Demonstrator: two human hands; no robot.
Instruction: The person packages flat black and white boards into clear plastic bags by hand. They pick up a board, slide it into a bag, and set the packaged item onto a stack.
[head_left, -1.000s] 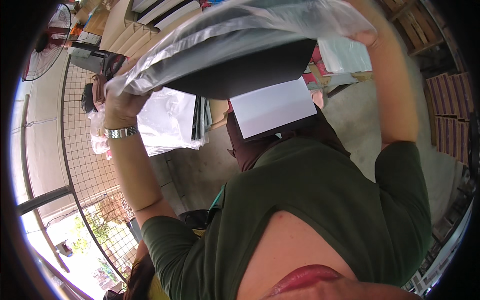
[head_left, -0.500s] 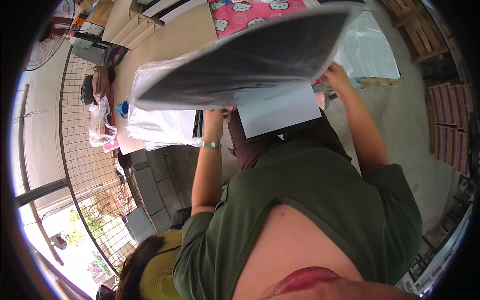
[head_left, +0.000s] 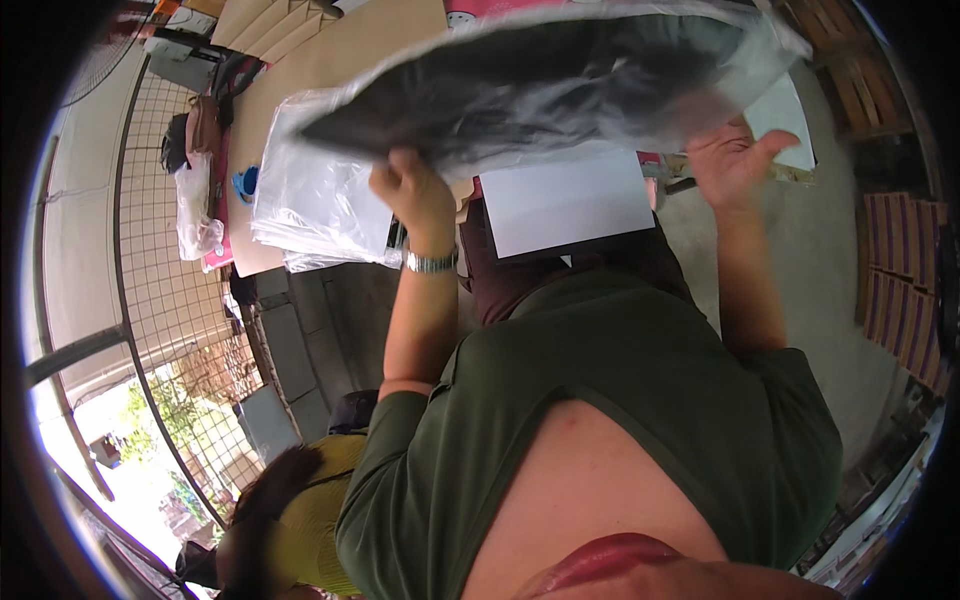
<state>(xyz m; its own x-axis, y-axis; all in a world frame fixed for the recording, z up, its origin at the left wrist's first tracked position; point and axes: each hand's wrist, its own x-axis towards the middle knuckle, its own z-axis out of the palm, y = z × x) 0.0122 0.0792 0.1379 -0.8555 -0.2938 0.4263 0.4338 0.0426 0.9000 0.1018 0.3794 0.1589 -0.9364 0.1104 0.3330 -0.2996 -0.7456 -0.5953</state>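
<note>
A large black sheet in a clear plastic sleeve (head_left: 540, 90) is held up in front of me, tilted and blurred by motion. At its lower left edge, my left hand (head_left: 418, 205), with a metal watch on the wrist, is closed on the sleeve. My right hand (head_left: 735, 170) is open at the lower right corner, thumb stretched out, its fingertips blurred against the plastic. Over my lap lies a white sheet (head_left: 570, 205) with a dark edge below it. A stack of clear plastic sleeves (head_left: 315, 185) rests on the table, left of my left hand.
The brown table (head_left: 375, 55) carries folded cardboard (head_left: 275, 28) at the back and a blue tape roll (head_left: 245, 184) by its left edge. A person in a yellow-green top (head_left: 320, 530) is close at my left. Stacked boxes (head_left: 905, 290) stand at far right.
The sleeved black sheet has risen and shifted right, its face now wrinkled. My left hand has moved up with it. The right hand has moved right and spread its thumb.
</note>
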